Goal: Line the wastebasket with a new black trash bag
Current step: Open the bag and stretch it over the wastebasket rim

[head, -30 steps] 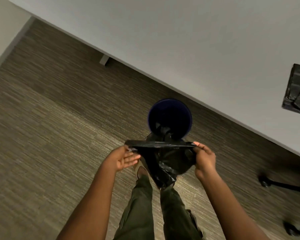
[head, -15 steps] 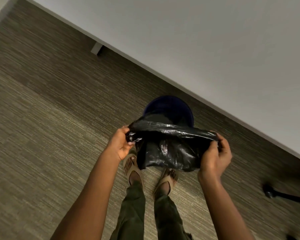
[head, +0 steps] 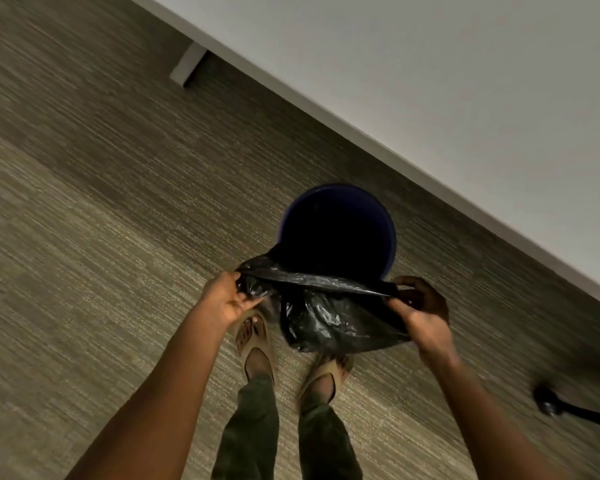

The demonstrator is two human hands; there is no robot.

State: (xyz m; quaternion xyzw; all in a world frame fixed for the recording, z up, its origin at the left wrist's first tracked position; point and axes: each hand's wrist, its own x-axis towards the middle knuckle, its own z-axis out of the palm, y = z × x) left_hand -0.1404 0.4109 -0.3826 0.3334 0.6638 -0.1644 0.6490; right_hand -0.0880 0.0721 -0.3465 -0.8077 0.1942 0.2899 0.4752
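A person stands on a carpeted floor (head: 84,271) and looks down at a round blue wastebasket (head: 390,233) just beyond the feet. The basket sits upright near the edge of a white counter (head: 465,81) that crosses the far right of the scene. Its inside is dark, and I cannot tell whether anything lines it.

Both hands hold a black bag (head: 326,320) in front of the basket, over the near part of its rim. The left hand (head: 224,299) is clenched on the bag's bunched left end. The right hand (head: 423,311) pinches the right end between thumb and fingers. Between the hands the top edge of the bag is pulled into a taut band, and the rest hangs below it in crumpled, shiny folds above the right foot.

The feet wear tan sandals (head: 255,341), with dark green trousers (head: 250,427) above them. At the right edge, a dark caster (head: 546,403) rests on the floor.
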